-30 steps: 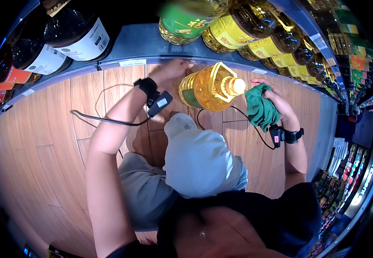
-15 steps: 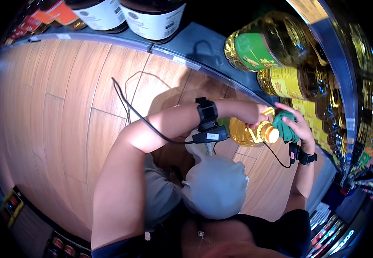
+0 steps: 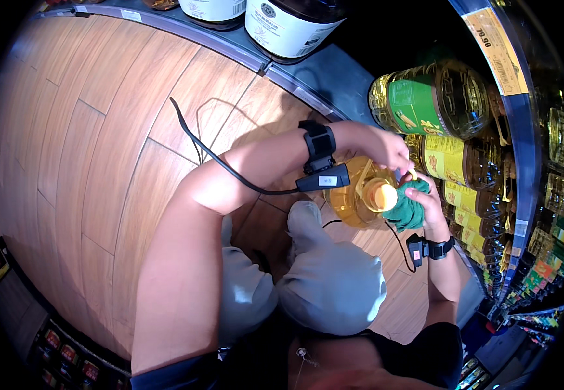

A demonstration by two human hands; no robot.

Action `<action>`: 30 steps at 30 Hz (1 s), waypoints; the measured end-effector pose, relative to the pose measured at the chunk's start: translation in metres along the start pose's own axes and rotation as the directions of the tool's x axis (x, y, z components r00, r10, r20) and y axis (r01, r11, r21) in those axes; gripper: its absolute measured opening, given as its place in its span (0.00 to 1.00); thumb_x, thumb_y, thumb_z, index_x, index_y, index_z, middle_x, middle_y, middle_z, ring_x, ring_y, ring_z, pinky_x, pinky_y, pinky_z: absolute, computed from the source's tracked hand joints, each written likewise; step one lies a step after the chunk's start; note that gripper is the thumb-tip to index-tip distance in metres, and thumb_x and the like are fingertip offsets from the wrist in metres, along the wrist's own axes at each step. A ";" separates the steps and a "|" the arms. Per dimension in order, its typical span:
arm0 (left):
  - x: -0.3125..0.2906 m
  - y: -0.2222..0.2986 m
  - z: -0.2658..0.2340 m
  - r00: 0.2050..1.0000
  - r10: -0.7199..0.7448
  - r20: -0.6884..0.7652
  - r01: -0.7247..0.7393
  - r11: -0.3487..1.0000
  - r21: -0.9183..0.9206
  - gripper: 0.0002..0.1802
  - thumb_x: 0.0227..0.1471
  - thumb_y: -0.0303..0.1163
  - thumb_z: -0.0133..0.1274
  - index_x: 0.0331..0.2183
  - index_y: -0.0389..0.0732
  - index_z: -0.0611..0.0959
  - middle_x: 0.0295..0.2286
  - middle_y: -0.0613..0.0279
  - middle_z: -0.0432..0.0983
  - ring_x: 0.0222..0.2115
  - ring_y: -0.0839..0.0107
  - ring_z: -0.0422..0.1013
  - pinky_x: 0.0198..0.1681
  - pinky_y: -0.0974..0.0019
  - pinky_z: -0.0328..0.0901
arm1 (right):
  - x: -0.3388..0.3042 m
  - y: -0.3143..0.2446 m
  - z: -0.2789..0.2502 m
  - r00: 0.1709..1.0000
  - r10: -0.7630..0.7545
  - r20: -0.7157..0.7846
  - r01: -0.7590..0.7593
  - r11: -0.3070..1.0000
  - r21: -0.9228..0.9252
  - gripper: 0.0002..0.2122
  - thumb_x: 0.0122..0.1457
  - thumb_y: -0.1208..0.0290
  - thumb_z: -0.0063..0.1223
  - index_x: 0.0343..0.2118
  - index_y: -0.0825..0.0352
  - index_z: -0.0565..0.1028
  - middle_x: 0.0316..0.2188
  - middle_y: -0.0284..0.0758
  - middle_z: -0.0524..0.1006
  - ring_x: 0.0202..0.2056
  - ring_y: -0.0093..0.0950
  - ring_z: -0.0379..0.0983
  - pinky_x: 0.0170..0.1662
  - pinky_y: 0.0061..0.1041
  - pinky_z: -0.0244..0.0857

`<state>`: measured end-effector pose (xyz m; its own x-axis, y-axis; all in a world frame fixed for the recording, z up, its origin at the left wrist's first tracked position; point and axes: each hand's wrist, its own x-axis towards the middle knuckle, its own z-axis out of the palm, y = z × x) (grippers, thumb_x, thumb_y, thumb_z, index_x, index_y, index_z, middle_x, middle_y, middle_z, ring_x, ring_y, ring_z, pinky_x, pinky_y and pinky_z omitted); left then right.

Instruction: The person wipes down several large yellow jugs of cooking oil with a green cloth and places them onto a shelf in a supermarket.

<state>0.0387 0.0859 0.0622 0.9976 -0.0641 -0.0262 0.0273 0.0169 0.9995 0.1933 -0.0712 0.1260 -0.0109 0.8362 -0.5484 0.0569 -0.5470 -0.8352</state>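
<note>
A large bottle of golden oil [image 3: 348, 203] stands tilted over the floor in front of my knees, its yellow cap facing up toward me. My left hand [image 3: 393, 151] reaches round its far side, fingers closed at the yellow handle. From the right, my right hand [image 3: 430, 200] holds a bunched green cloth [image 3: 404, 209] against the bottle's right side, near the handle. The bottle's lower part is partly hidden by my left wrist and its strapped device.
On the right, a shelf [image 3: 334, 68] bears a green-labelled oil bottle [image 3: 418, 101] and a row of yellow-labelled ones [image 3: 447, 159]. White-labelled jars [image 3: 288, 29] stand at the far edge. A black cable [image 3: 213, 156] trails from my left wrist device. My grey-clad knees [image 3: 334, 286] are close below.
The oil bottle has turned, its cap now pointing more toward me and further left. My right hand has brought the green cloth left against the bottle. The whole view has shifted slightly.
</note>
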 end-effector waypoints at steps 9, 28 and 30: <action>-0.003 -0.018 0.026 0.939 0.165 -0.302 -0.123 0.980 0.155 0.17 0.54 0.41 0.46 0.33 0.36 0.79 0.28 0.53 0.77 0.30 0.66 0.73 0.36 0.66 0.65 | -0.007 -0.021 -0.002 0.998 0.059 0.024 -0.051 0.972 -0.231 0.14 0.49 0.71 0.56 0.38 0.70 0.72 0.31 0.31 0.75 0.34 0.21 0.70 0.43 0.20 0.62; 0.013 -0.015 0.078 0.983 0.139 -0.121 -0.131 0.067 -0.989 0.25 0.57 0.54 0.34 0.39 0.45 0.74 0.35 0.64 0.73 0.35 0.74 0.71 0.39 0.68 0.68 | -0.030 -0.044 0.055 0.967 -0.237 0.098 0.232 0.644 -0.729 0.17 0.42 0.80 0.59 0.38 0.64 0.71 0.45 0.37 0.67 0.48 0.37 0.64 0.51 0.30 0.58; 0.023 -0.017 0.084 0.992 0.086 -0.095 -0.105 0.121 -0.987 0.23 0.58 0.51 0.32 0.39 0.45 0.74 0.32 0.65 0.73 0.31 0.76 0.71 0.33 0.70 0.69 | -0.034 -0.042 0.060 0.989 -0.142 -0.041 0.051 0.585 -0.809 0.16 0.42 0.80 0.59 0.37 0.65 0.71 0.43 0.36 0.68 0.48 0.37 0.63 0.50 0.31 0.58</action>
<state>0.0558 0.0001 0.0466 0.9978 0.0326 0.0585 -0.0386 0.9937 0.1053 0.1312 -0.0787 0.1771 0.0222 0.9065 -0.4217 0.8409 -0.2451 -0.4826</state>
